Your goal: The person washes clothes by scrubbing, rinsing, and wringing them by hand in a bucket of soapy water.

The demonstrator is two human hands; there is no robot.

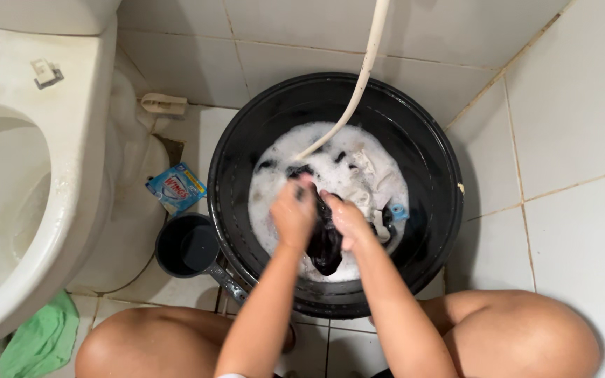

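Note:
A big black basin [428,147] stands on the tiled floor, filled with foamy water and several soaked clothes. Over its middle, my left hand [293,213] and my right hand [344,218] both grip a dark wet garment [325,245] that hangs down between them above the suds. The two hands are close together, almost touching. A white hose [360,73] comes down from the top and dips into the foam just beyond my hands.
A white toilet [29,140] fills the left side. A small black dipper [187,246] sits between it and the basin, with a blue detergent sachet [176,186] behind it. A green cloth [40,343] lies at lower left. My bare knees frame the bottom.

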